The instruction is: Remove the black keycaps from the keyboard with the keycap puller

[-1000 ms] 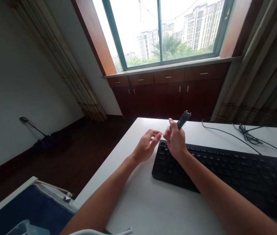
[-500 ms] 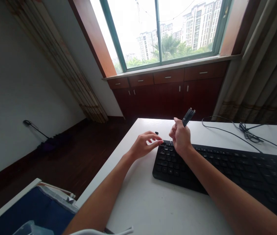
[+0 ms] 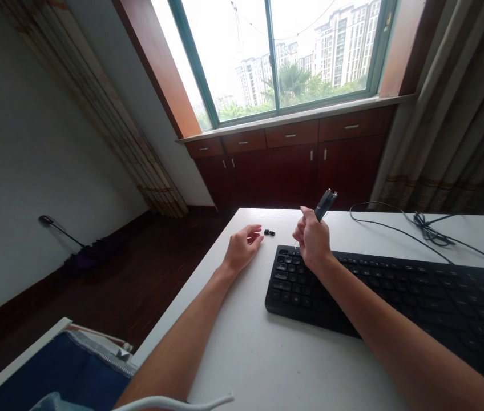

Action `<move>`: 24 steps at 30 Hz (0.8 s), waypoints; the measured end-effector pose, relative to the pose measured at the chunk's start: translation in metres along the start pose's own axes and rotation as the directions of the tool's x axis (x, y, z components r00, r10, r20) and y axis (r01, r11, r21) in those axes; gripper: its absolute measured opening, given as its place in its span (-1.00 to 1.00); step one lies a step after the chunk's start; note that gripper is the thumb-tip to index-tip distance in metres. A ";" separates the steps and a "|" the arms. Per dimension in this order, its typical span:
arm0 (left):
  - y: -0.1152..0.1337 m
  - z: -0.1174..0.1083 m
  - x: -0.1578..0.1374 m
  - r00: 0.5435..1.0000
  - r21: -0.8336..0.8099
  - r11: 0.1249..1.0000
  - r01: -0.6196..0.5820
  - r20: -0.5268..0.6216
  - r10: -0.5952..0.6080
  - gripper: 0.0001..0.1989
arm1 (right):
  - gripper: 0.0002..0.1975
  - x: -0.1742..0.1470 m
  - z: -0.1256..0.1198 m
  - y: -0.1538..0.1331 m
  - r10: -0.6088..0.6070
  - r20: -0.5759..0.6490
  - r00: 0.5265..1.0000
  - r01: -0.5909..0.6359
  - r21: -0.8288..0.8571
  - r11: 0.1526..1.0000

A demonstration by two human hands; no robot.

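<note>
In the head view my right hand (image 3: pixel 314 237) is closed round a black keycap puller (image 3: pixel 326 204). Its pronged end sticks up above my thumb, and thin wire shows under my fist. It is over the upper left part of a black keyboard (image 3: pixel 287 305), whose top left corner shows a bare spot where a key sits. My left hand (image 3: pixel 242 248) hovers or rests left of the keyboard with its fingers apart and nothing visible in them. Just beyond its fingertips lie small black keycaps (image 3: pixel 269 232) on the white table (image 3: pixel 246 348).
A black cable (image 3: pixel 432 231) lies coiled behind the keyboard on the right. The table's left edge drops to a dark floor. A blue fabric item (image 3: pixel 49 365) and a white cord (image 3: pixel 208 404) are at the lower left. Wooden cabinets (image 3: pixel 289 171) stand under the window.
My left hand has moved left, off the keyboard's top left corner. One small black piece lay on the table before; now there is more beside it. The right hand stays much the same.
</note>
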State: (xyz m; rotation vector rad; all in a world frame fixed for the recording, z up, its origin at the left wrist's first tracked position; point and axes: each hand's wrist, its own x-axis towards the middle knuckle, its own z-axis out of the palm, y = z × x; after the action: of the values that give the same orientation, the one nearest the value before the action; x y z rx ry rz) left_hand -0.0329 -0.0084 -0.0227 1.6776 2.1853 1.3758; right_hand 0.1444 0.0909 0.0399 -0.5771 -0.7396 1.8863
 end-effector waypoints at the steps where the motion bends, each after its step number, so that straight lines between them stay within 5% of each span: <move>1: 0.002 0.000 -0.001 1.000 -0.002 1.000 -0.003 -0.001 0.003 -0.68 | -0.56 0.000 0.000 -0.001 0.007 0.013 1.000 -0.007 0.003 1.000; 6: 0.022 -0.001 -0.005 0.999 0.036 0.998 -0.052 0.005 0.052 -0.73 | -0.57 -0.001 0.003 -0.003 0.068 0.118 0.991 -0.065 -0.035 0.997; 9: 0.039 -0.003 -0.009 0.986 0.029 0.991 -0.131 0.106 0.127 -0.76 | -0.59 -0.004 0.002 -0.002 0.081 0.196 0.977 -0.060 -0.111 0.992; 13: 0.055 -0.007 -0.013 0.912 -0.011 0.957 -0.290 0.301 0.280 -0.79 | -0.58 -0.010 -0.002 0.001 0.143 0.302 0.943 -0.064 -0.257 0.964; 16: 0.059 -0.013 -0.014 0.876 -0.008 0.933 -0.359 0.343 0.340 -0.81 | -0.55 -0.014 -0.004 0.001 0.174 0.329 0.928 -0.078 -0.285 0.955; 24: 0.068 -0.021 -0.016 0.848 -0.140 0.932 -0.334 0.387 0.362 -0.81 | -0.63 -0.019 -0.005 0.001 0.146 0.358 0.922 -0.070 -0.217 0.974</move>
State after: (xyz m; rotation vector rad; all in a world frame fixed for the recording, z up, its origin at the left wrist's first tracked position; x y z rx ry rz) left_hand 0.0131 -0.0328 0.0284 2.1787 1.6448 1.0131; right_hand 0.1543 0.0744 0.0371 -0.3910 -1.1775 2.0666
